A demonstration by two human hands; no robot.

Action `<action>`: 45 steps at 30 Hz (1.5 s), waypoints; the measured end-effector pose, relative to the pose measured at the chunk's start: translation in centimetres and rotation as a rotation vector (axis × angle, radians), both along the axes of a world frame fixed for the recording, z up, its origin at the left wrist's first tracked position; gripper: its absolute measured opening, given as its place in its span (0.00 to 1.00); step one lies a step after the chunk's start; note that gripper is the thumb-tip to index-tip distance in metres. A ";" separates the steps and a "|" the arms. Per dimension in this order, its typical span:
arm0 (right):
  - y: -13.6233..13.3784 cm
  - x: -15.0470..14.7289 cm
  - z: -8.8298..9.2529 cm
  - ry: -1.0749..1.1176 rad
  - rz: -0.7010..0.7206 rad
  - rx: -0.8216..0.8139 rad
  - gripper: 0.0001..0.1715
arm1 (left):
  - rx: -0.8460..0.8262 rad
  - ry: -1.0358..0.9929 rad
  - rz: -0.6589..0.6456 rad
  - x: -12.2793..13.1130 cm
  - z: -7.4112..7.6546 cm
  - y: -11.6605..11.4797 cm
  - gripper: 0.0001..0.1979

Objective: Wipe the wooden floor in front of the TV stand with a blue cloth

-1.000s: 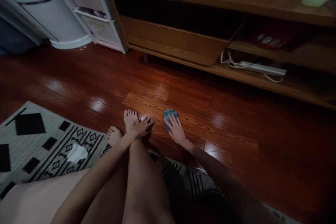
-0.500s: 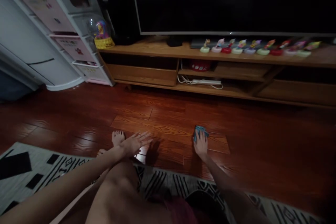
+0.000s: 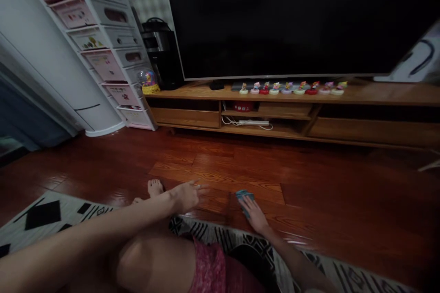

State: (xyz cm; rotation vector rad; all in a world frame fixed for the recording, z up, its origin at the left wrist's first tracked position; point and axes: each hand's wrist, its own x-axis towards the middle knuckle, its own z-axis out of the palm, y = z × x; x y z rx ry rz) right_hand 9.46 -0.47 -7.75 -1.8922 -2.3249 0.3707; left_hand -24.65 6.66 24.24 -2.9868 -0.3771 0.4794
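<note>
On the reddish wooden floor [image 3: 213,165], a folded blue cloth [image 3: 241,193] lies under my right hand [image 3: 253,213]. The fingers of that hand press down along the cloth and hold it against the boards, near the rug's edge. My left hand [image 3: 185,196] hovers to the left of it, over my bent leg, with its fingers loosely stretched toward the right and a little blurred. Nothing shows in the left hand. My bare foot [image 3: 156,187] rests on the floor just behind the left wrist.
Ahead stands a low wooden TV stand [image 3: 192,118] with a large dark television [image 3: 292,18] and a row of small figurines [image 3: 276,89]. A drawer tower [image 3: 120,50] and a coffee machine [image 3: 161,55] are at the left. A patterned rug [image 3: 20,233] lies beneath me.
My right hand has drawn the blue cloth closer to me and slightly left. The left hand has shifted a little right, its fingers less spread. The view has tilted up.
</note>
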 end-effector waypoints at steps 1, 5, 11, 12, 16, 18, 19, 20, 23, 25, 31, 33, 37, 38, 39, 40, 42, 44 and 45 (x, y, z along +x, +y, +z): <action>0.1 2.0 -0.1 -0.017 -0.127 0.036 0.41 | -0.014 -0.002 -0.022 0.2 0.3 -0.9 0.19; 0.9 6.1 -1.3 -0.052 -0.542 0.136 0.35 | -0.074 0.001 -0.046 1.3 1.9 -2.0 0.25; 2.4 -0.7 -3.2 0.018 -0.589 0.191 0.38 | 0.033 -0.084 0.030 0.8 2.7 0.9 0.26; 2.4 -2.7 -3.4 0.029 -0.518 0.201 0.37 | 0.032 -0.083 0.021 0.3 2.4 1.2 0.26; 1.9 -9.4 -3.6 0.060 -0.062 0.188 0.37 | -0.043 -0.022 -0.022 -1.1 1.1 1.6 0.27; 2.0 -10.4 -3.2 0.066 0.132 0.154 0.42 | -0.081 -0.009 -0.010 -1.1 0.8 1.7 0.27; 2.3 -10.0 -3.0 0.066 0.189 0.144 0.44 | -0.100 -0.014 0.001 -1.1 0.8 1.7 0.27; 2.6 -9.0 -2.7 0.062 0.211 0.143 0.44 | -0.119 -0.023 0.012 -1.0 0.8 1.7 0.27; 4.2 -3.8 -2.2 0.028 0.058 0.195 0.38 | -0.188 -0.048 0.026 -0.8 0.8 1.6 0.27; 5.3 0.0 -2.2 -0.006 -0.179 0.235 0.34 | -0.224 -0.068 0.024 -1.0 0.8 1.6 0.27; 5.9 0.9 -2.7 -0.045 -0.729 0.279 0.37 | -0.235 -0.096 0.047 -2.0 0.3 1.5 0.30; 4.8 -2.7 -2.8 -0.037 -0.635 0.262 0.38 | -0.245 -0.092 0.047 -2.1 0.1 1.4 0.30; 2.1 -10.0 -2.3 0.027 -0.097 0.177 0.40 | -0.255 -0.090 0.041 -1.8 -0.1 1.2 0.28; 1.8 -10.9 -2.0 0.049 0.031 0.149 0.40 | -0.253 -0.082 0.038 -1.6 -0.1 1.2 0.27; 1.6 -11.2 -1.6 0.068 0.133 0.120 0.40 | -0.249 -0.073 0.038 -1.5 0.0 1.1 0.27; 1.5 -10.8 -1.2 0.082 0.203 0.094 0.41 | -0.244 -0.067 0.038 -1.3 0.0 1.1 0.26; 1.9 -8.3 -0.6 0.087 0.228 0.066 0.40 | -0.233 -0.062 0.043 -1.3 0.0 1.1 0.25; 2.5 -4.1 -0.3 0.064 0.095 0.079 0.37 | -0.222 -0.062 0.054 -1.4 0.0 1.1 0.25; 2.8 -1.8 -0.3 0.046 -0.015 0.096 0.36 | -0.218 -0.059 0.060 -1.6 -0.1 1.1 0.25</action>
